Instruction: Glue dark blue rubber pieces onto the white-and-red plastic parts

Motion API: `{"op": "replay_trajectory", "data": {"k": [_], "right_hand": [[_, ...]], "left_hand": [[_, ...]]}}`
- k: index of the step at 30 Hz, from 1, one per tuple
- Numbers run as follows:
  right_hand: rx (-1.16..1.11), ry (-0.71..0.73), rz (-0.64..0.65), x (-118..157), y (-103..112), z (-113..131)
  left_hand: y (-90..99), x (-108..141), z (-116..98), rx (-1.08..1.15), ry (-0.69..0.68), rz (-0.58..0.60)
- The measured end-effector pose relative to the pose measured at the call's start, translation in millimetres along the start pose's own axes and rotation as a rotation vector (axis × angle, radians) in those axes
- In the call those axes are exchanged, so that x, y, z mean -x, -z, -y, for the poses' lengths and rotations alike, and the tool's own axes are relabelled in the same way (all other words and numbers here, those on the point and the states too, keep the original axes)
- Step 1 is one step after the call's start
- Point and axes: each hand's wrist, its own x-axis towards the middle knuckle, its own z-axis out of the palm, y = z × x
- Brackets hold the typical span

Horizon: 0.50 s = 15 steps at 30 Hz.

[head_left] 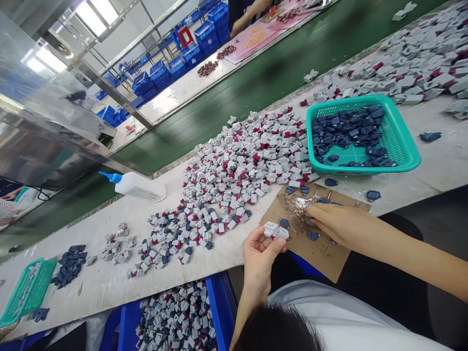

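My left hand pinches a small light grey block-shaped plastic piece between thumb and fingers, just past the table's near edge. Over a brown cardboard sheet, my right hand is closed with its fingertips down at a shiny wet-looking patch. Whatever those fingertips pinch is mostly hidden. Several small dark blue pieces lie on the cardboard around this hand. Behind it stands a green plastic basket holding many more dark blue pieces.
A big heap of grey and red pieces covers the table's middle, with another heap at far right. A white blue-tipped bottle lies on its side. Below is a blue bin. A green conveyor belt runs behind; a co-worker's arm is beyond.
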Motion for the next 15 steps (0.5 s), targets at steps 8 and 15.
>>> {"op": "replay_trajectory", "data": {"k": [8,15], "right_hand": [[-0.399,-0.117,0.062,-3.1,45.4,45.3],[-0.684,-0.124,0.1,-5.8,57.9,72.8]], "left_hand": [[1.3,2.1,3.3,-0.02,-0.047,0.079],[-10.7,9.7,-10.2,-0.013,-0.039,0.225]]}}
